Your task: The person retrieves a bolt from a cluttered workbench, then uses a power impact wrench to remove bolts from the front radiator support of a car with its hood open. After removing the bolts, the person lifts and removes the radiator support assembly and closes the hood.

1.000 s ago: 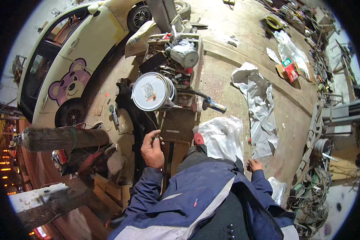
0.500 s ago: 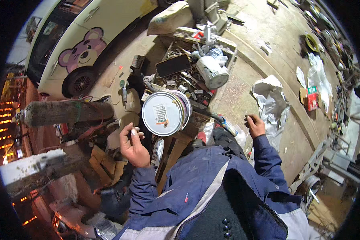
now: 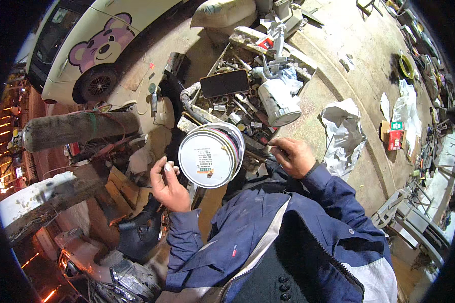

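A round white-topped metal can, with a printed label and a small rusty spot, stands between my hands. My left hand is just left of it, thumb and fingertips drawn together in a pinch. A pale spot shows at those fingertips, too small to name. On the other side, my right hand has its fingers curled, tips pointing left toward the can but apart from it. Whatever the right fingertips hold, if anything, is hidden. Beyond the can, a flat black rectangular panel rests over a tray of loose metal parts.
A paint-stained white bucket lies tilted at the tray's right. A large gas cylinder lies left, near a white vehicle with a pink bear. Crumpled white paper and a red-green box are on the floor at right.
My right hand has moved left and inward, closer to the can. My left hand stays nearly in place. The can appears slightly lower in view, and the surroundings have shifted a little with my head.
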`<state>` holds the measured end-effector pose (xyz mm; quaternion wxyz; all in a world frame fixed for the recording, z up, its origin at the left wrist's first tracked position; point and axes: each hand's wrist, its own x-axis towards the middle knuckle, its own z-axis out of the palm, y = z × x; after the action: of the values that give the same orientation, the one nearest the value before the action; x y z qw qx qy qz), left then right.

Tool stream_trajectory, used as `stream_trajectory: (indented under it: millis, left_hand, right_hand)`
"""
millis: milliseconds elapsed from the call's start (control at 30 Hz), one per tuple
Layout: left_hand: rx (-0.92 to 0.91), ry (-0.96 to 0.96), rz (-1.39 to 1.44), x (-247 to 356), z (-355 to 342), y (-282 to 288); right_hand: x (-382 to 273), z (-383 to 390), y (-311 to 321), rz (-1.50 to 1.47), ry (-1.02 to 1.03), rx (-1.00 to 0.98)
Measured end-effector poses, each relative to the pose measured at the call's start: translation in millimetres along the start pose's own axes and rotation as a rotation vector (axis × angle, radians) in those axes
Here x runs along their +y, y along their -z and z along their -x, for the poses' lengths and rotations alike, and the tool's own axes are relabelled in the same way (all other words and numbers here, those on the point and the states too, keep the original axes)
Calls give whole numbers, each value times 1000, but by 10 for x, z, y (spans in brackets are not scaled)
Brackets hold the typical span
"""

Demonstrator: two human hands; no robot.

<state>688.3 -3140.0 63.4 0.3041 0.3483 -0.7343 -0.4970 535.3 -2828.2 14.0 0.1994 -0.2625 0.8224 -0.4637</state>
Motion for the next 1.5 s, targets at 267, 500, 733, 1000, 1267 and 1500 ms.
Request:
stream_trajectory:
  millis: [267, 500, 733, 1000, 1267, 1500]
  left_hand:
    - [-72, 18, 9, -204, -377, -48]
    - [-315, 87, -55, -532, -999, -148]
    - [-590, -183, -315, -790, -1781, -730]
    - [-696, -416, -350, -961, -2149, -1457]
    - [-701, -311, -301, -1049, -2158, -1751]
    - [-649, -130, -137, -1204, -2120, -1786]
  right_hand:
    - [-53, -148, -440, 102, -56, -61]
    - [-115, -358, -576, 143, -44, -54]
    - [-119, -374, -613, 161, -48, -66]
    - [-73, -307, -539, 172, -110, -66]
    - [26, -173, -519, 204, -138, -14]
    - [102, -165, -554, 195, -196, -46]
